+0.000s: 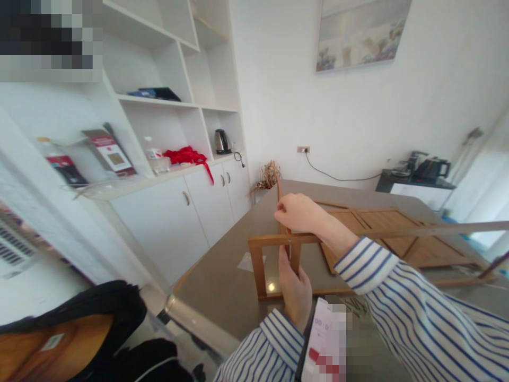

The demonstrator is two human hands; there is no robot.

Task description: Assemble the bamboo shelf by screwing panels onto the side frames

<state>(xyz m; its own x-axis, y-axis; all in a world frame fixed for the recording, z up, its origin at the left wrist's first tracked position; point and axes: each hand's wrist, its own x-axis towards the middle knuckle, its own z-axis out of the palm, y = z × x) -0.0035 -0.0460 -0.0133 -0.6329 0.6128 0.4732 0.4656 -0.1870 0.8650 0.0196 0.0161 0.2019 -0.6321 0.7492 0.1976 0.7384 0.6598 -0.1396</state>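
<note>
Right fingers [281, 211]: pinched shut on the top of a thin slat [279, 187].
Right hand [302, 213]: above the frame [258, 265].
Left hand [295, 289]: fingers closed round the frame's middle post.
Frame: upright on the table [222, 265], near its front edge.
Panel [397, 228]: flat behind it.

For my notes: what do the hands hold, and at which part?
A wooden frame: left hand grips its middle upright below the top rail; right hand grips the joint above.

On the table [222, 276], frame [257, 265] by the left edge, panels [397, 225] behind it, twigs [270, 175] at the far-left corner.
</note>
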